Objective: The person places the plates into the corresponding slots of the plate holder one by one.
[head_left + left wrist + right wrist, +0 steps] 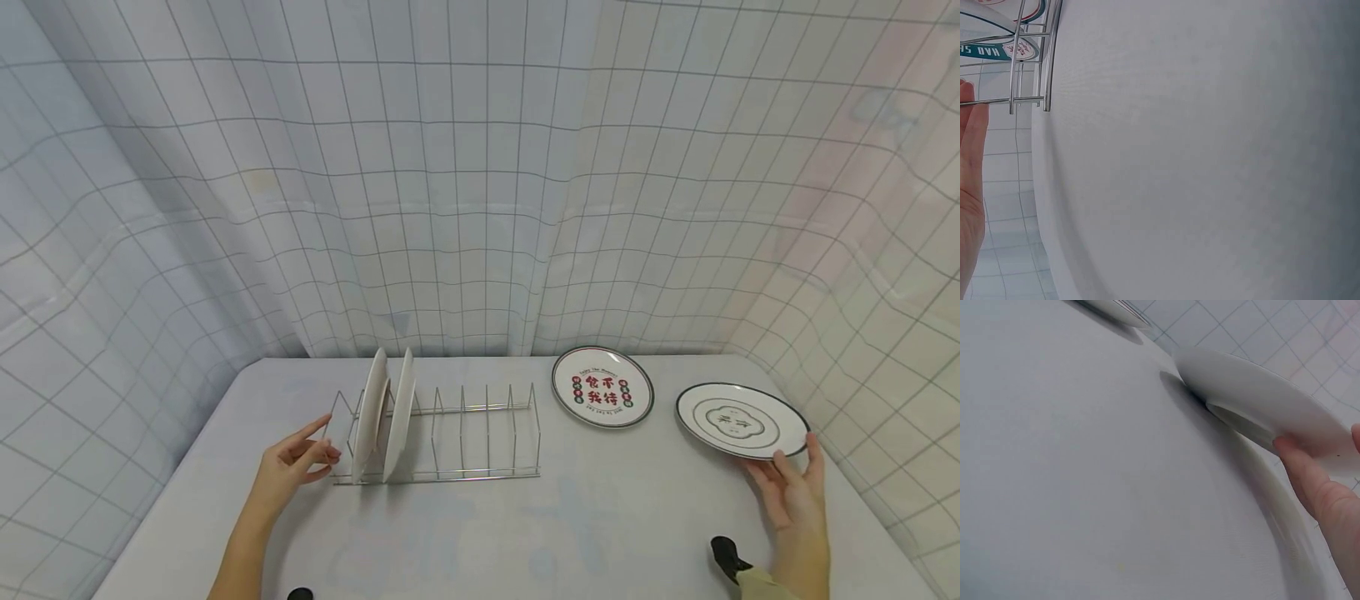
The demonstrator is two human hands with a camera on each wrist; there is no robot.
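Note:
A wire dish rack [487, 477] stands on the left half of the table. Two white plates [401, 417] stand on edge in its left slots. My left hand [288, 467] holds the rack's left end wire, and its fingertips [979, 115] meet the wire in the left wrist view. On the far right, my right hand [797, 492] grips the near right rim of a dark-rimmed white plate [783, 429] with a cloud-like line drawing. Seen from the right wrist, the plate [1254, 394] is tilted, its near side raised above the table, with fingers under it.
Between the rack and the held plate lies another plate [603, 367] with red characters and a dark rim, face up. The white table [487, 542] is bordered by a grid-patterned curtain [480, 250] at the back and sides.

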